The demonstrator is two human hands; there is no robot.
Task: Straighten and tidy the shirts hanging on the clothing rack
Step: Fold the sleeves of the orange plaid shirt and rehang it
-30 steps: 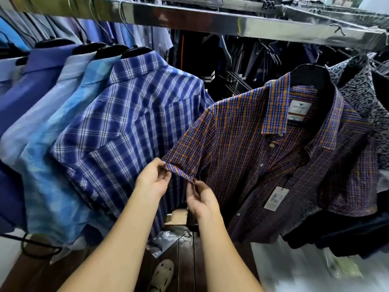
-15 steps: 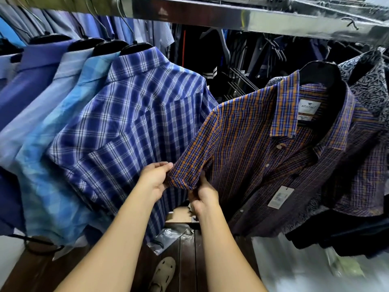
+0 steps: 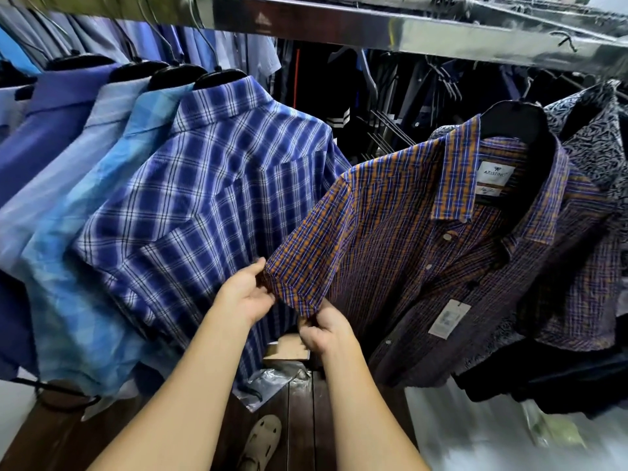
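Note:
An orange-and-blue checked short-sleeve shirt [image 3: 424,232] hangs on a black hanger from the steel rail [image 3: 424,32], front facing me, with a paper tag on its front. My left hand [image 3: 246,295] pinches the upper corner of its sleeve cuff. My right hand [image 3: 323,326] pinches the lower corner of the same cuff from below. To the left a blue-and-white plaid shirt [image 3: 204,215] hangs with its back to me, touching the sleeve I hold.
Light blue [image 3: 85,283], pale lilac and purple shirts hang packed at the left. A dark patterned shirt [image 3: 598,141] hangs at the right. Dark garments fill a second rail behind. Below are a wooden floor, a plastic bag [image 3: 272,382], a cardboard box and a sandal [image 3: 261,440].
Both hands kept hold of the sleeve cuff and drew its edge taut; the right hand shifted under the lower corner. The view moved slightly closer and upward.

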